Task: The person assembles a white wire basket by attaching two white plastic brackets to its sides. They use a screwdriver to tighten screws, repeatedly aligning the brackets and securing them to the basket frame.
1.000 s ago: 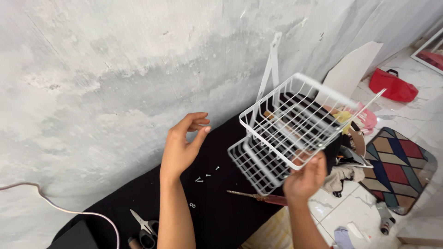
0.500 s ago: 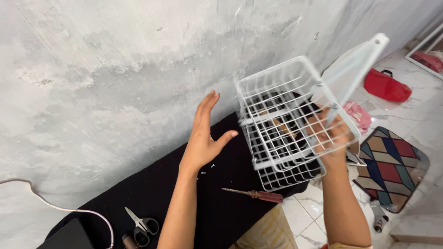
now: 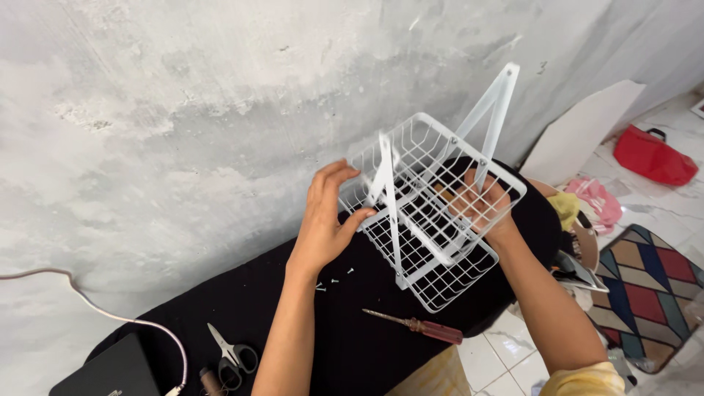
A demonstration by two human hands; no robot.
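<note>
Basket (image 3: 433,213) position has changed: half a second ago the right hand alone carried it high at the right while the left hand stood open and clear of it; now both hands bear on it, and it sits lower and nearer the middle of the view, raised above the black cloth (image 3: 352,345). The left hand (image 3: 326,224) is closed on the near-left corner, thumb over the lower rim and fingers curled round the wire side. The right hand (image 3: 484,205) grips the far side, seen through the mesh. In my judgement, the change from a 1-hand carry to a 2-hand hold means the basket is being steadied for close work on its frame.

The basket is tilted, its open side turned towards the camera. 2 white bars (image 3: 491,110) rise from it and meet at a point above the rim.

Other items on the cloth: several small screws (image 3: 334,279) below the left wrist, a screwdriver (image 3: 418,325) with a reddish handle, and scissors (image 3: 231,356) further left.

Limits of view:
- The right fingertips are screened by wire; exactly which wires they hold cannot be told.
- How the bars join the basket is not clear.
- The dark box (image 3: 110,370) at the lower left is cut off by the frame edge.
</note>
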